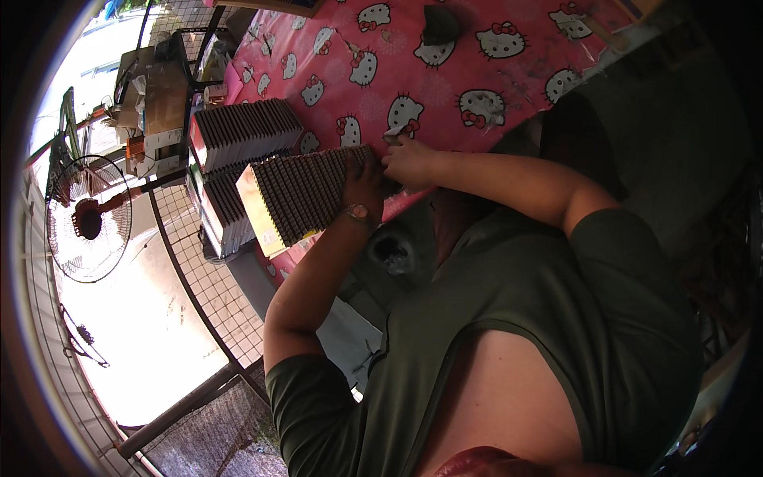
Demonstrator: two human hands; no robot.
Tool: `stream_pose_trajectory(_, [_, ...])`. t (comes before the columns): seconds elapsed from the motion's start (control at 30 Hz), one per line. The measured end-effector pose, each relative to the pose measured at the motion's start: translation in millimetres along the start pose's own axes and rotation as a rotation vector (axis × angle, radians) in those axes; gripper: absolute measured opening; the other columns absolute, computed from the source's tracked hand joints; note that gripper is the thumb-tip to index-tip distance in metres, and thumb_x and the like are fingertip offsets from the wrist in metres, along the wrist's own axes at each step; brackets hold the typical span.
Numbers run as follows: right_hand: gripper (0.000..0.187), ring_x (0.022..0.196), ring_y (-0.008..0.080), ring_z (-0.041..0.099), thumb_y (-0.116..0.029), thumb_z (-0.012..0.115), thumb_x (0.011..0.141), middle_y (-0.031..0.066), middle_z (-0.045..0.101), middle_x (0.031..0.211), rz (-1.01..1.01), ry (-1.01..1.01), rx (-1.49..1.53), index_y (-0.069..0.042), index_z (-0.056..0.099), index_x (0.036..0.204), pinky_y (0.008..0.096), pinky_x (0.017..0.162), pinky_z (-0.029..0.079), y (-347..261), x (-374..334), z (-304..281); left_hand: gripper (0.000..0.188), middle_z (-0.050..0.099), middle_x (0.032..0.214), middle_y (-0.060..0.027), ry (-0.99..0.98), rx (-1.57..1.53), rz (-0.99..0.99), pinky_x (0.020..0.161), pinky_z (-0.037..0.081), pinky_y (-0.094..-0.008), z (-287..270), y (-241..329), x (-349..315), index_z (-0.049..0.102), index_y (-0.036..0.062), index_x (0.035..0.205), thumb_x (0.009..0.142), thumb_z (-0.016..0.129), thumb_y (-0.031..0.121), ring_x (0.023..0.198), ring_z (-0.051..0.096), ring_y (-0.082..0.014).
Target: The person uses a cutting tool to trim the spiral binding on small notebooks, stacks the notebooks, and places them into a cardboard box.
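A long row of spiral-bound notebooks (306,191) stands on the pink table, dark coils upward and a pale yellow cover at its left end. Across the coils near the row's right end lies my left hand (363,181), fingers apart and a watch on the wrist. My right hand (407,164) is closed beside that same end, thumb and fingers drawn together. At its fingertips shows a small greyish piece (393,136), too small to name. The notebooks' far right end is partly hidden by both hands.
More bound books stand in two rows, one upper (246,131) and one lower (226,211), at the left. The pink patterned tablecloth (445,87) bears a dark object (440,25) at the back. A fan (89,219) and cardboard boxes (164,99) are farther left.
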State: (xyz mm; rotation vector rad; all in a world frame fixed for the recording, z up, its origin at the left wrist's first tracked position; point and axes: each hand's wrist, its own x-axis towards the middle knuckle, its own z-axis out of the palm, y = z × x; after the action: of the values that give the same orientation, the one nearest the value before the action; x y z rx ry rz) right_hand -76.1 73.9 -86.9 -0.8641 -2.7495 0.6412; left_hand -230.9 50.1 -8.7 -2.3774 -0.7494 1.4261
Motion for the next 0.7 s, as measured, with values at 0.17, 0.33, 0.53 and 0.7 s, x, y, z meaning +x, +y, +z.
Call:
stream_pose_trajectory(0.17, [0.040, 0.116, 0.0259, 0.058, -0.036, 0.079, 0.066, 0.0052, 0.066, 0.116, -0.036, -0.006, -0.021, -0.014, 0.075, 0.098, 0.0452, 0.107, 0.034, -1, 4, 0, 0.049, 0.045, 0.146, -0.0027, -0.010, -0.067, -0.011, 0.114, 0.008, -0.0680, -2, 0, 1, 0.051, 0.0319, 0.140, 0.091, 0.049, 0.035, 0.143, 0.028, -0.0298])
stream_pose_trajectory(0.33, [0.046, 0.124, 0.0260, 0.051, -0.038, 0.080, 0.069, 0.0058, 0.062, 0.119, 0.027, -0.040, 0.138, -0.012, 0.071, 0.105, 0.0464, 0.111, 0.031, 2, -6, -8, 0.051, 0.046, 0.145, -0.0043, 0.064, -0.130, -0.021, 0.114, 0.008, -0.0678, 9, 2, 0, 0.050, 0.0250, 0.141, 0.091, 0.049, 0.034, 0.141, 0.031, -0.0296])
stream_pose_trajectory(0.53, [0.028, 0.111, 0.0277, 0.061, -0.028, 0.074, 0.072, 0.0066, 0.068, 0.110, -0.027, 0.065, 0.060, -0.011, 0.075, 0.094, 0.0448, 0.096, 0.044, 2, -2, 1, 0.052, 0.046, 0.146, -0.0058, 0.005, -0.104, -0.017, 0.113, 0.008, -0.0692, -3, 1, -2, 0.048, 0.0214, 0.143, 0.092, 0.049, 0.033, 0.140, 0.032, -0.0302])
stream_pose_trajectory(0.7, [0.034, 0.103, 0.0312, 0.065, -0.032, 0.074, 0.073, 0.0155, 0.070, 0.098, 0.141, -0.345, 0.229, -0.009, 0.074, 0.098, 0.0481, 0.092, 0.049, -20, 30, -21, 0.045, 0.056, 0.135, -0.0080, 0.182, -0.165, -0.034, 0.114, 0.020, -0.0596, -37, 6, -46, 0.059, 0.0181, 0.131, 0.086, 0.055, 0.026, 0.135, 0.041, -0.0295])
